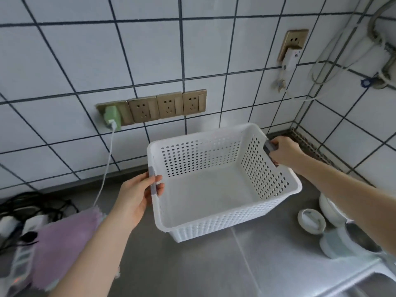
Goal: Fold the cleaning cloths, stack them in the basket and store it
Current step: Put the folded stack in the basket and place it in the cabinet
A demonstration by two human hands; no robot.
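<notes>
A white perforated plastic basket (222,219) with grey handles is held tilted above the steel counter, its inside bare. My left hand (137,196) grips the grey handle on its left rim. My right hand (282,151) grips the grey handle on the far right rim. A purple cleaning cloth (62,245) lies on the counter at the lower left, partly hidden by my left forearm; a pale edge of another cloth peeks out beneath it.
The tiled wall behind carries a row of sockets (167,106), one with a green charger (111,116) and white cable. A power strip and dark cables (23,219) lie at the far left. White cups and a lid (310,219) stand at the right beside a sink edge (364,281).
</notes>
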